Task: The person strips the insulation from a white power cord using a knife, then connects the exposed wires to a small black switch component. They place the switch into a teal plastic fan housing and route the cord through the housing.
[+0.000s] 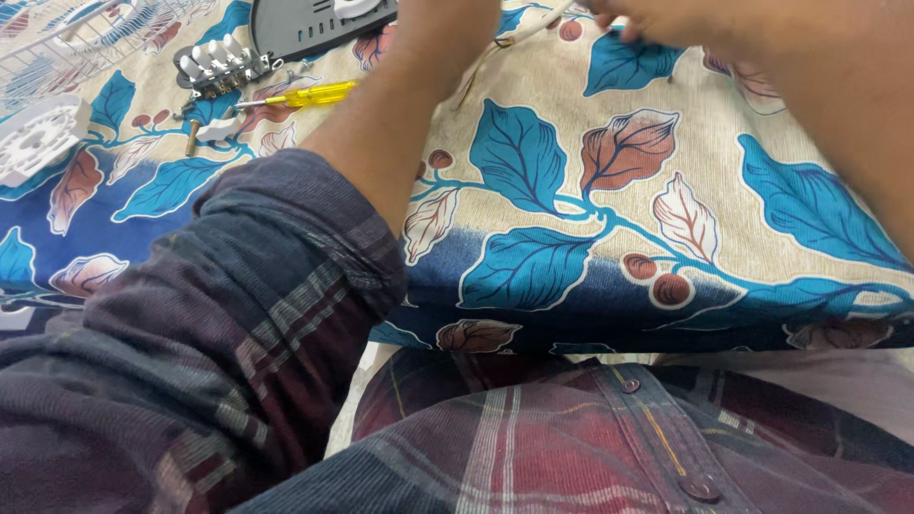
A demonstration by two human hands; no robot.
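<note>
Your left hand (447, 19) reached away from you over the leaf-printed cloth (571, 190), with the forearm bare below a rolled-up plaid sleeve (248, 305) of dark, soft, checked fabric, and the hand itself ran off the top edge of the view, so you could not tell whether its fingers were apart or closed. Your right hand (657, 19) came in from the right side over the same cloth, its forearm large and blurred in the near corner; its fingers were bunched together at the end of a thin pale wire (533, 27), though the blur kept you from seeing whether they truly pinched it. That wire ran as a slim cord between your two hands, just above the cloth's far part, with a darker strand trailing down beside your left wrist. The cloth was a cream and blue sheet with large blue and rust leaves and small red berries, lying flat and slightly creased. To the left of the wire, on the cloth, lay a small screwdriver (300, 95) with a clear yellow handle; just beyond it sat a dark switch block (221, 65) with a row of pale rounded keys, and behind that a flat dark grey plastic panel (314, 24). Farther left rested a round white ribbed plastic part (36, 138).
</note>
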